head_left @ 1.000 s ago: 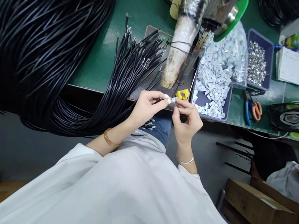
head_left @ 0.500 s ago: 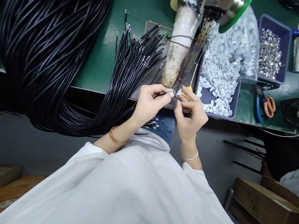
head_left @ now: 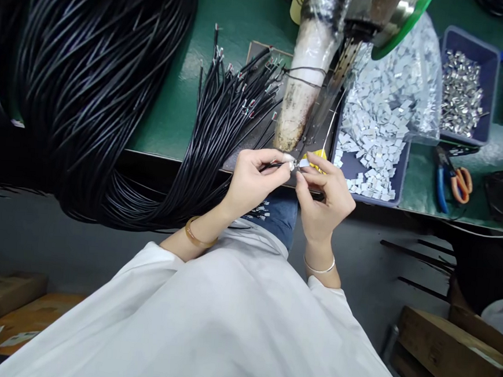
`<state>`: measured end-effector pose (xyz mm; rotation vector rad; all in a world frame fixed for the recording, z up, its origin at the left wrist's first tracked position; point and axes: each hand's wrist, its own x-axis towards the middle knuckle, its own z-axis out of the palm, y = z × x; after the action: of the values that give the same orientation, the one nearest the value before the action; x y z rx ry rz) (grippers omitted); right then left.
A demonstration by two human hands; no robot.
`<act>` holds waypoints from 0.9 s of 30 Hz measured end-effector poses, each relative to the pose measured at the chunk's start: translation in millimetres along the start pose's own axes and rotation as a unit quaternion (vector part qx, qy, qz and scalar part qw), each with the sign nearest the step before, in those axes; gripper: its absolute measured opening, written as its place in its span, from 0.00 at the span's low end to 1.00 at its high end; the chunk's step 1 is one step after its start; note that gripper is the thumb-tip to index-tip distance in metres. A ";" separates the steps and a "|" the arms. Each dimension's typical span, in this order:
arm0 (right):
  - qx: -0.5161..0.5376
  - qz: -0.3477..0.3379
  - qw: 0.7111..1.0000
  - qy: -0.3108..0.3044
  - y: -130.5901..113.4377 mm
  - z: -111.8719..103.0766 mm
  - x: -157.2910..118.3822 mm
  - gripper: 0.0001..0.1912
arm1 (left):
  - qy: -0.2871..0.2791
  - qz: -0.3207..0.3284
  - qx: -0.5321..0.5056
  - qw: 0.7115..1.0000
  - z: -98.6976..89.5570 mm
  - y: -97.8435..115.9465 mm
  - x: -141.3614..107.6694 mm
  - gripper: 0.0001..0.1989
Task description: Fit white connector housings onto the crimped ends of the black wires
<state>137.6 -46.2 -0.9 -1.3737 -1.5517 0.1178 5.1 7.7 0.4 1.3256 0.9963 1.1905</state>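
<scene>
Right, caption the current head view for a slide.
Left hand pinches a black cable, right hand close at its tip, near a blue-grey tray of small white rectangular pieces.

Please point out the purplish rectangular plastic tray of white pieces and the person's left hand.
Purplish rectangular plastic tray [head_left: 401, 176]: head view, on its right wall.
Left hand [head_left: 254, 180]: head view, on its middle.

My counter [head_left: 174, 110] lies bright, the grey floor [head_left: 349, 277] below dim.
Light glints off the black cables [head_left: 103, 78], upper left, and plastic bag [head_left: 429, 80], upper right; my white shirt [head_left: 216, 308] looks soft, the lower-right cardboard box [head_left: 452, 346] stretched.
</scene>
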 end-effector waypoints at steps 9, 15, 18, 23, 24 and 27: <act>0.006 0.025 1.000 -0.006 0.7 -1.6 -2.9 0.04 | -0.019 -0.040 0.021 0.999 -0.2 -0.6 -1.9 0.07; -0.013 -0.006 1.000 0.014 -1.4 0.6 2.7 0.06 | -0.003 0.056 0.072 0.996 -1.6 1.6 -4.0 0.07; -0.016 -0.025 0.999 0.016 -2.0 0.6 1.4 0.06 | -0.019 0.075 0.082 0.994 -3.8 0.6 -5.4 0.06; -0.023 -0.024 0.999 -0.007 0.4 -2.8 -2.7 0.05 | -0.032 0.008 0.059 0.998 -3.5 -2.7 -6.2 0.07; -0.018 -0.008 1.000 -0.012 1.0 -4.2 -2.5 0.04 | -0.035 -0.003 0.048 0.998 -3.2 -2.9 -6.2 0.07; -0.006 0.028 0.999 0.033 2.5 -11.6 1.8 0.03 | -0.071 -0.035 0.024 0.997 -3.4 -2.7 -9.9 0.07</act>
<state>147.7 -49.9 4.1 -1.4164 -1.4620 0.0970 0.3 -1.1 -3.6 1.3819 0.9644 1.0114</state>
